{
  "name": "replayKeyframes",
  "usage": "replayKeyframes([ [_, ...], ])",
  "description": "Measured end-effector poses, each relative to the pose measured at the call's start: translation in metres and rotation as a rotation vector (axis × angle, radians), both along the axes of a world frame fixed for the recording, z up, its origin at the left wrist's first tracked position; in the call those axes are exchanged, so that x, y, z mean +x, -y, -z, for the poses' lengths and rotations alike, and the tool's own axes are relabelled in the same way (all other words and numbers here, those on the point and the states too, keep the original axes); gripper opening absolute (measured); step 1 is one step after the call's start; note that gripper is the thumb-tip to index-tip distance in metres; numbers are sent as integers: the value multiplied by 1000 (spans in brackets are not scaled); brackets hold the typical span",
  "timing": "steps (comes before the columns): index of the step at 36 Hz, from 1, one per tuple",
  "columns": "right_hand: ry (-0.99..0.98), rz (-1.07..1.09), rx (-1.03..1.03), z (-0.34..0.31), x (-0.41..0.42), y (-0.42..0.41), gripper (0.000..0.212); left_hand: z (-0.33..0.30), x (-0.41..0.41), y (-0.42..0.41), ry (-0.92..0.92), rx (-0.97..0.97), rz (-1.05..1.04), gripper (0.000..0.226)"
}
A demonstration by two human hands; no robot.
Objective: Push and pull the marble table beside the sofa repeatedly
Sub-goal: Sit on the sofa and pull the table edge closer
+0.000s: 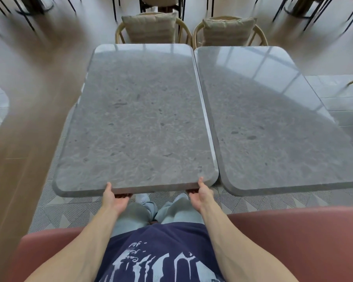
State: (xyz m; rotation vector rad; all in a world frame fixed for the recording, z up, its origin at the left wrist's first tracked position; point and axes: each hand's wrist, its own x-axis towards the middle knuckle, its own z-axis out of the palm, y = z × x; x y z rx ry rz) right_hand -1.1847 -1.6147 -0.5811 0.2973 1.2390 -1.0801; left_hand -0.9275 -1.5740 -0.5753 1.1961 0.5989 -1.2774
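- The left hand [115,197] and right hand [202,192] are gripping the near edge of the grey polished marble table [137,119], thumbs on top.
- A second grey marble table [273,127] is standing just beside it.
- The person is sitting on a pink sofa [293,241].

From my feed: two wicker chairs [153,29] with beige cushions [228,30] stand at the far side, dark-legged chairs [314,9] behind them. Wood flooring [29,82] runs left, a patterned rug [55,212] lies near, and window light glares on a second grey table [273,123] at right.
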Motion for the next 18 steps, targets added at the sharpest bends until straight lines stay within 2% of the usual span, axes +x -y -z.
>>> replayKeyframes([
  [18, -35, -19, 12, -1, -7, -8, 44, 11, -1, -6, 28, 30, -9, 53],
])
